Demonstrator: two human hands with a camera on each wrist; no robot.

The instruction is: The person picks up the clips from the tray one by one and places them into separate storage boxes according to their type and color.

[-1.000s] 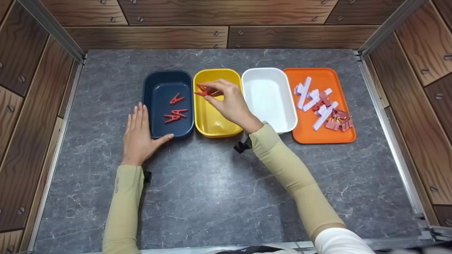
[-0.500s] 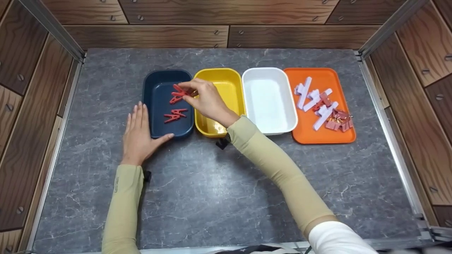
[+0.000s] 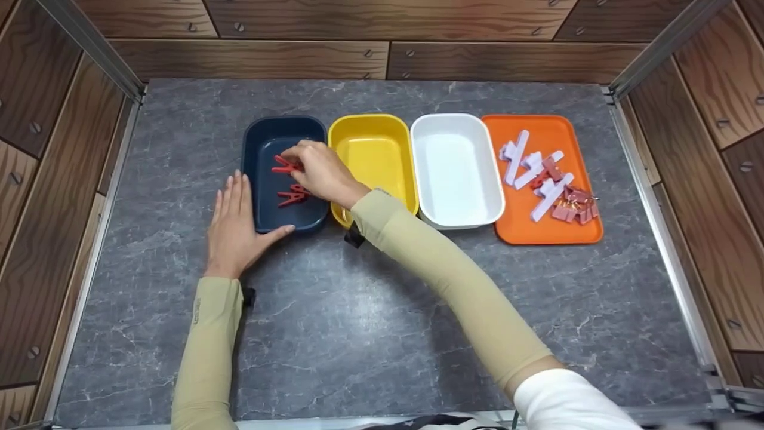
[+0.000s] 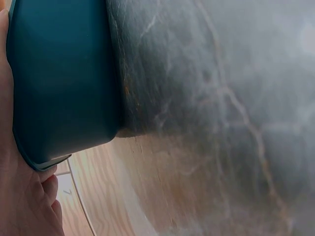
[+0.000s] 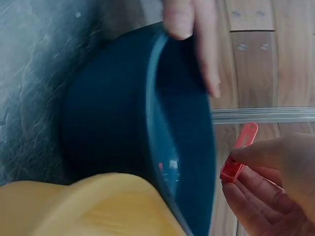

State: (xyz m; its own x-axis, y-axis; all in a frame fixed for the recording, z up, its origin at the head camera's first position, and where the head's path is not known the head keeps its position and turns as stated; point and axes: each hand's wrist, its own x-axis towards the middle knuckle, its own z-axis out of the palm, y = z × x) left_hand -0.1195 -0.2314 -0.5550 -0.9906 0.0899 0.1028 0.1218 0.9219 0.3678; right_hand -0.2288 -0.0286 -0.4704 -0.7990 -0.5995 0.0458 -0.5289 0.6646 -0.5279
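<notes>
1. Right hand [image 3: 322, 171] pinches a red clip [image 5: 245, 136] between thumb and fingers, over the blue bin [image 3: 280, 130].
2. Left hand [image 3: 234, 226], fingers straight, touches the bin around seven o'clock.
3. Loose clips [image 3: 293, 196] lie inside, toward five o'clock.

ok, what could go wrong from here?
The red peg pinched in the right grip could slip and land on the pegs in the dark blue bin. The right sleeve crosses the yellow bin and may nudge it. Clips lie bunched on the orange tray, so picking one might drag others.
</notes>
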